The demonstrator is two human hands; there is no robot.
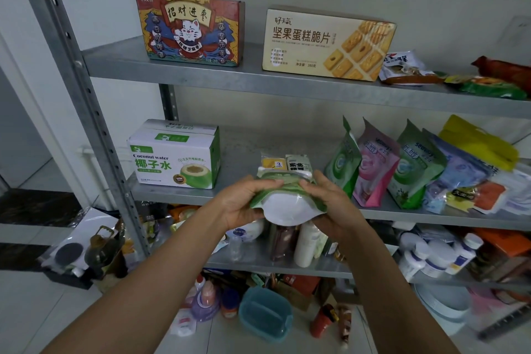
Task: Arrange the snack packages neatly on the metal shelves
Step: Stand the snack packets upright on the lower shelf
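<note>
Left hand (244,201), right hand (330,201), both gripping green pouch (287,204)

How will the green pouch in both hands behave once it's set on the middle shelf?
Probably soft: the green pouch bulges between the left hand and right hand. Its wide white base should let it stand, though the neighbouring pouches lean, so it may tip.

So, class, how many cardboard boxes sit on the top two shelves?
3: colourful cat-printed box and beige biscuit box, top shelf; white coconut-water box, middle shelf. Others may be hidden.
</note>
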